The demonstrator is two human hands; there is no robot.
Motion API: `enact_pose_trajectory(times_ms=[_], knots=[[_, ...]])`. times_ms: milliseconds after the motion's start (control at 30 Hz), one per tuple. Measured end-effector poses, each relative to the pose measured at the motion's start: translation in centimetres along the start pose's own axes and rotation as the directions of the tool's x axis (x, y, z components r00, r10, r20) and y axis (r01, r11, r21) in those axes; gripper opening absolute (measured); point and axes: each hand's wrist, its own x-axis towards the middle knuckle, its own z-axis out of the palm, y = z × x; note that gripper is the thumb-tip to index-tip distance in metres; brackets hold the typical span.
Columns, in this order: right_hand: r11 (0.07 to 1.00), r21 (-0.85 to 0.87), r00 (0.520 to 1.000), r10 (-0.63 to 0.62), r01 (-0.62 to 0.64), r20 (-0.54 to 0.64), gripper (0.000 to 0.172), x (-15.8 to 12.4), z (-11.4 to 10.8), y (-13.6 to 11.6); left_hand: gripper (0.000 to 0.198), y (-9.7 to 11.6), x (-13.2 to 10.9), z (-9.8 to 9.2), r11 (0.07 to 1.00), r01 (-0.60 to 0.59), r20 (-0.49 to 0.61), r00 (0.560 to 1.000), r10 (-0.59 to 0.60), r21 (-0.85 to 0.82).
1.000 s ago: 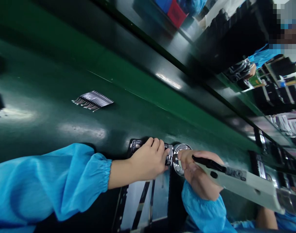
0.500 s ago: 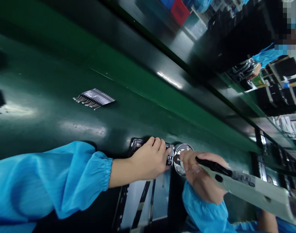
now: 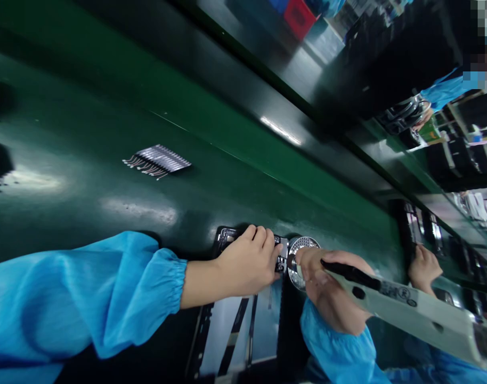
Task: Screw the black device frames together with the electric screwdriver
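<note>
the left hand (image 3: 247,256) is half curled, fingers pressing on a black phone frame (image 3: 225,237) lying on the green bench (image 3: 107,154). the right hand (image 3: 331,288) is closed around a white electric screwdriver (image 3: 411,304), its tip at the frame, just beside a round perforated metal disc (image 3: 303,261). the driver's label (image 3: 395,293) shows a circled r; the rest is too small to read.

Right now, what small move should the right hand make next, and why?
Probably carry the white electric screwdriver from the perforated metal disc to the dark device: the right hand holds its tip at the disc, the left hand pins the device.
</note>
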Motion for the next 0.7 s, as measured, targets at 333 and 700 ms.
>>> enact_pose_trajectory(times_ms=[333, 700], knots=[[1.000, -0.015, 1.000, -0.004, 0.004, 0.031, 0.021, 0.0, 0.1, 0.3, 0.055, 0.1, 0.1, 0.3, 1.000, 0.005, -0.001, 1.000, -0.005, 0.008], [0.998, 0.025, 0.998, -0.059, 0.059, -0.017, 0.033, 1.4, -1.9, 0.0, 0.054, -0.1, -0.1, 0.4, 1.000, -0.024, -0.039, 0.999, 0.025, 0.012]])
